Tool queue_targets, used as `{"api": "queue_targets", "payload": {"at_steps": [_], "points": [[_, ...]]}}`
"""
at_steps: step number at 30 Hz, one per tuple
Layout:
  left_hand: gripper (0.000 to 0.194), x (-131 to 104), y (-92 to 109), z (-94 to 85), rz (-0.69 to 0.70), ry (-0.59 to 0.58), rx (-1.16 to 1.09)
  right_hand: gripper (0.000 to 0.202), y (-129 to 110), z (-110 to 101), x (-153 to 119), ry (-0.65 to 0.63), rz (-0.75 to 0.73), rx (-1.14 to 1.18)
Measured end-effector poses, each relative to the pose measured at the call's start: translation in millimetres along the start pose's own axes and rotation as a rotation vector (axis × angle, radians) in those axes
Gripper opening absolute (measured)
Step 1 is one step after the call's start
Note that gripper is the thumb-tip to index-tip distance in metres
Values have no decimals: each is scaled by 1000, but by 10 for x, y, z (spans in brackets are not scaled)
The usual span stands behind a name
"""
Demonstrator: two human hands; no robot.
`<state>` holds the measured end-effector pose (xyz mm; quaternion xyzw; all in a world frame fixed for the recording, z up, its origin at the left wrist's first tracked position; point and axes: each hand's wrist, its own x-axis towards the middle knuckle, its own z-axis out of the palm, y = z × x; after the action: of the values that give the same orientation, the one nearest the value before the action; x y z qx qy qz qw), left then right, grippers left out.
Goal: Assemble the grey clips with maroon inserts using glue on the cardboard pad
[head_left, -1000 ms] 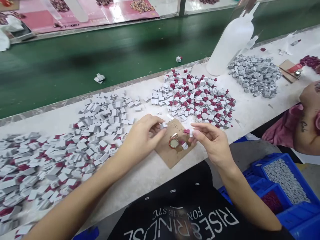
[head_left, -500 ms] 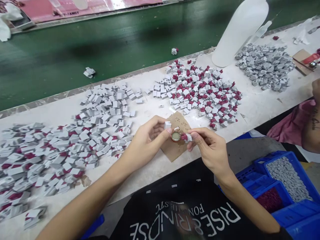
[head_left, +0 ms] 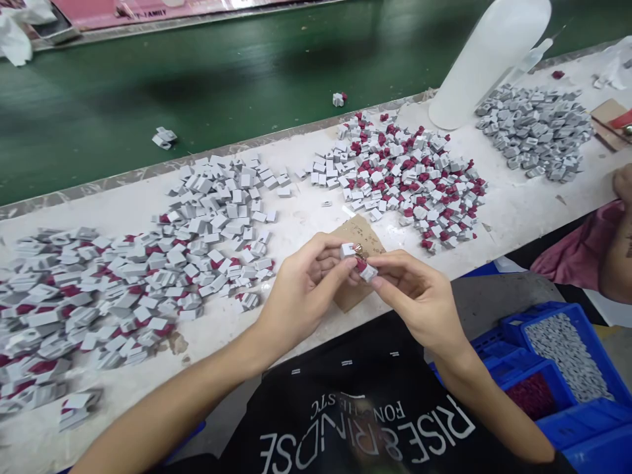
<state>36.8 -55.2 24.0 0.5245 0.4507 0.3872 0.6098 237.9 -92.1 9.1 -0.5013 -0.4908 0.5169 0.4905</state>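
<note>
My left hand (head_left: 316,280) is closed, pinching a small light-grey plastic block (head_left: 347,250) between thumb and fingers. My right hand (head_left: 424,293) pinches a grey-and-dark-red plastic piece (head_left: 367,270) by its grey end. The dark red part points at the left hand's block, and the two pieces are very close; I cannot tell whether they touch. Just behind them shows a bit of a gold-coloured metal thing (head_left: 359,250), mostly hidden. Under the hands lies a brown cardboard piece (head_left: 363,230) with wet-looking spots.
Grey blocks with some red parts (head_left: 128,289) spread over the left of the table. A grey-and-red heap (head_left: 415,178) and a grey heap (head_left: 536,128) lie right, beside a white bottle (head_left: 486,66). Blue bins (head_left: 567,395) stand lower right. Another person's arm (head_left: 617,257) is at the right.
My left hand has moved right with its grey block, up to the grey-and-red piece in my right hand. The round gold-coloured thing, in plain sight before, is now mostly covered.
</note>
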Motion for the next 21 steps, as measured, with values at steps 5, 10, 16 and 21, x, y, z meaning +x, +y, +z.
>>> {"api": "queue_targets", "payload": {"at_steps": [5, 10, 16, 21], "points": [[13, 35, 16, -77, 31, 15, 87, 8, 92, -37, 22, 76, -11, -29], [17, 123, 3, -286, 28, 74, 186, 13, 192, -94, 52, 129, -119, -180], [15, 165, -59, -316, 9, 41, 180, 12, 192, -25, 53, 93, -139, -243], [20, 212, -40, -336, -21, 2, 125, 13, 170, -45, 63, 114, -143, -208]]}}
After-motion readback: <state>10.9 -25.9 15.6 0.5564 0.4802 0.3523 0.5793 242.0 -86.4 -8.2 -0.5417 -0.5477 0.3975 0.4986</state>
